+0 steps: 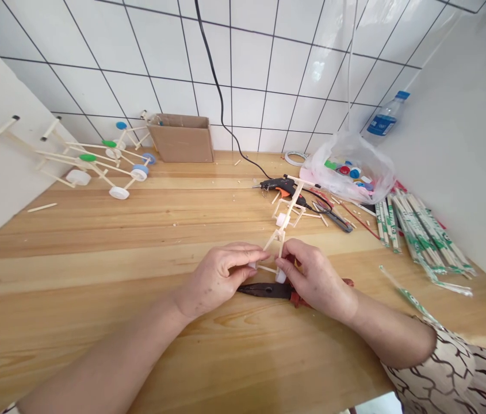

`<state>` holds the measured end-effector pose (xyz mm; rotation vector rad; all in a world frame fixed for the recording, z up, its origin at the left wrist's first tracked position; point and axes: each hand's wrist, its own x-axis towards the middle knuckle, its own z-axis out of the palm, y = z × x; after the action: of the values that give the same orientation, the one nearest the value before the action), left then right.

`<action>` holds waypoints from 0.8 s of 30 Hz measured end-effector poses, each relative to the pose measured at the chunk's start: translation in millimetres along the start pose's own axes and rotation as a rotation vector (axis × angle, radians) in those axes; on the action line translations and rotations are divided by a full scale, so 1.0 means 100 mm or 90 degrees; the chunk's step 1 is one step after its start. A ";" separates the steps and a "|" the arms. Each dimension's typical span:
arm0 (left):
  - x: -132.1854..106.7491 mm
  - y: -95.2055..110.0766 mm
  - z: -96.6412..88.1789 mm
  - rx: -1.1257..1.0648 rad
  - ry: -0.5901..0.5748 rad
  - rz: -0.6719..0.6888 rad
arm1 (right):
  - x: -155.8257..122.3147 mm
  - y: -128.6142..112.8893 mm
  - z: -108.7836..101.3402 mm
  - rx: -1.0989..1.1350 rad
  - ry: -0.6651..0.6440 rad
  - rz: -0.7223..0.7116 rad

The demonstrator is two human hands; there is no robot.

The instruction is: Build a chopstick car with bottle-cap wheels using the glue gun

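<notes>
Between my hands is a small tricycle model (281, 237) built of wooden sticks, with white bottle caps for wheels and a black-tipped crossbar at its far end. My left hand (229, 267) pinches a white cap wheel (253, 264) on its near left side. With thumb and fingers closed, my right hand (312, 273) grips a stick of the frame above the near right cap wheel (280, 277). Pliers (268, 290) with red handles lie on the table just below the model, partly hidden by my right hand.
Similar stick models (96, 161) stand at the back left by a cardboard box (184, 138). A black glue gun (283, 187), a utility knife (335, 218), a plastic bag of bottle caps (350, 169), wrapped chopsticks (428, 236) and a water bottle (385, 118) are at the right.
</notes>
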<state>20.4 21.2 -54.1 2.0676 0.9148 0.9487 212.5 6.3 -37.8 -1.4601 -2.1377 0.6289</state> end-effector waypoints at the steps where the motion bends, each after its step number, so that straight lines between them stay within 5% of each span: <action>1: 0.00 0.00 0.00 0.000 0.000 -0.002 | 0.00 0.00 0.00 0.002 -0.001 0.002; 24: 0.00 0.01 0.01 -0.011 0.004 -0.017 | 0.01 -0.03 -0.01 0.007 -0.004 0.000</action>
<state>21.3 20.5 -53.8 2.0340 0.9310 0.9469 210.4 6.4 -35.3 -1.4540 -2.1352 0.6451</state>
